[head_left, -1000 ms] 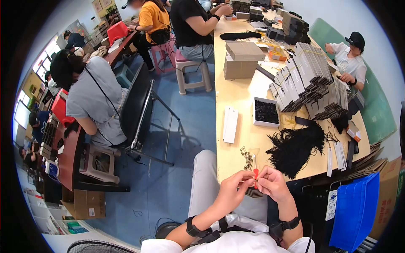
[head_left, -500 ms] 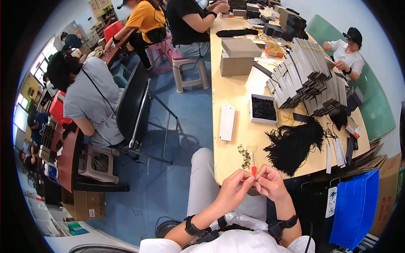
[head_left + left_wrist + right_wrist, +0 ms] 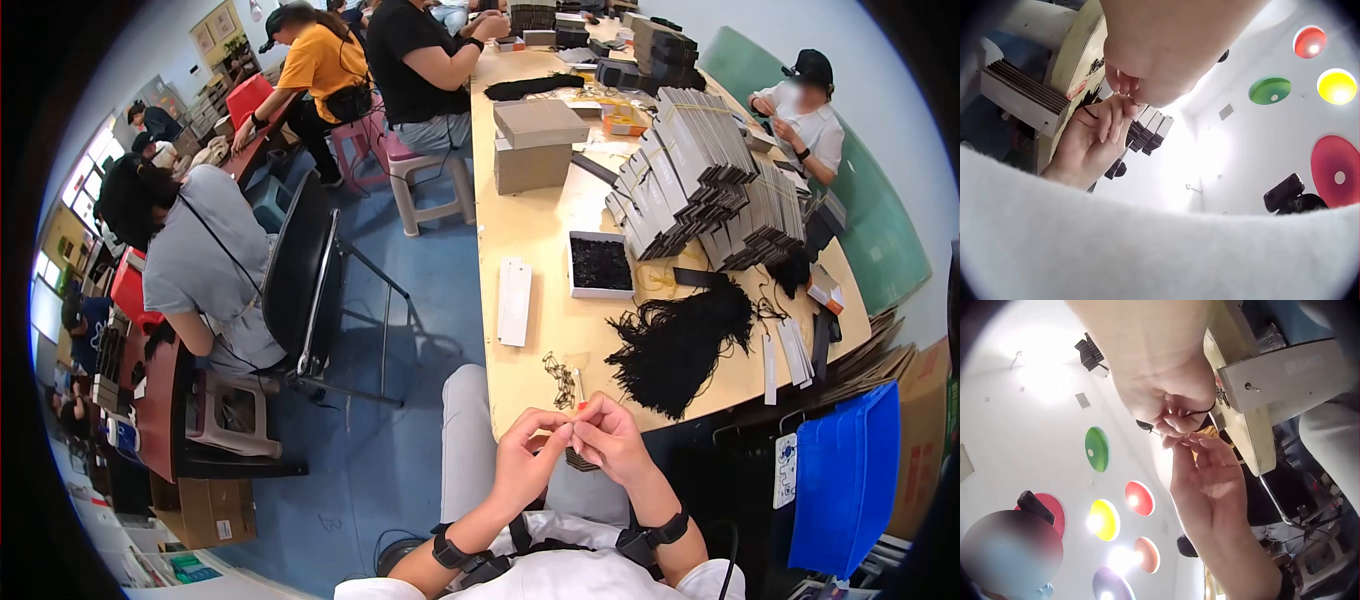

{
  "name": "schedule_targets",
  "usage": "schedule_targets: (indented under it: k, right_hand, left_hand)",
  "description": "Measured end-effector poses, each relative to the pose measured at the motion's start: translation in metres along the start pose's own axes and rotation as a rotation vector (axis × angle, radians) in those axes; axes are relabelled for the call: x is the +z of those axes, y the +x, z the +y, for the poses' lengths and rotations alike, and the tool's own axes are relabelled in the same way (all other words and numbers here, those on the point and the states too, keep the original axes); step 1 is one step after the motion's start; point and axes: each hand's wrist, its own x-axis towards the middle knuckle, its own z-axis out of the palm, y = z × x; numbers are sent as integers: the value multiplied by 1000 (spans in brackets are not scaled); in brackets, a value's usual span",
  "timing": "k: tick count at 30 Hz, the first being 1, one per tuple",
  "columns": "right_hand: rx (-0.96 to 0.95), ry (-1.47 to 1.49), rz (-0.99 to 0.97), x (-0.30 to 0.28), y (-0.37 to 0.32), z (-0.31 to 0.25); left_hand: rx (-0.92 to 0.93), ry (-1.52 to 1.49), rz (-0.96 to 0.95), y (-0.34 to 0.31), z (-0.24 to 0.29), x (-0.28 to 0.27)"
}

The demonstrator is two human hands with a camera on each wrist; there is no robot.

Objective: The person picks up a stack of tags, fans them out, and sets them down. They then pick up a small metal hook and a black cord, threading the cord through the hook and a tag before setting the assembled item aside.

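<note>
- thin black cord (image 3: 1202, 411): pinched between the fingertips of both hands, held in the air just off the near edge of the table (image 3: 530, 225), over the person's lap. A short loop of it shows by the right palm. Any small piece on it is too small to tell.
- right hand (image 3: 612, 440): fingers curled, thumb and forefinger clamped on the cord. The loop hangs out under the fingers in the right wrist view.
- left hand (image 3: 528, 462): fingertips drawn together against the right hand's and pinching the same cord. Thumb tips of both hands touch.
- on the table just beyond the hands: a small scatter of metal pins (image 3: 560, 372) and a red-tipped tool (image 3: 579, 378), both untouched.
- a little further right: big black cord bundle (image 3: 680, 340), loose ends fanned toward the table edge.
- further back: white tags (image 3: 515, 288), white box (image 3: 600, 265) of black bits, leaning stacks of grey cards (image 3: 690, 165). Blue bin (image 3: 840, 480) on the floor at right.
- risk, my judgement: the cord is thin and held only by fingertips, so a slack pinch could drop it into the lap or onto the floor.
- risk: the work is hidden behind the fingers, so the cord could twist or slip unseen.
- risk: an elbow swing could drag the fanned bundle ends off the edge.
</note>
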Motion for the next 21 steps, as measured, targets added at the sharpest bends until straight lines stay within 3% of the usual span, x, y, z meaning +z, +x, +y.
schedule_targets:
  k: [7,11,13,15,16,17,19,21]
  right_hand:
    - [9,54,-28,-2,1,-1]
    - [31,111,22,-8,-4,-20]
    - [-267,352,-131,-33,-6,-35]
    - [-417,403,29,-37,-7,-55]
    - [-420,359,157,-42,-6,-61]
    - [-427,356,160,-40,-3,-66]
    - [-332,-101,308,-28,5,-70]
    - [-303,-426,325,-20,7,-57]
  left_hand:
    - [23,39,-31,3,3,-1]
    - [124,193,114,8,6,-9]
    - [182,262,192,15,14,-24]
    - [276,441,270,21,22,-38]
    - [279,436,265,21,23,-43]
    - [313,499,224,21,23,-48]
    - [350,563,182,17,20,-46]
    - [145,286,-90,10,15,-35]
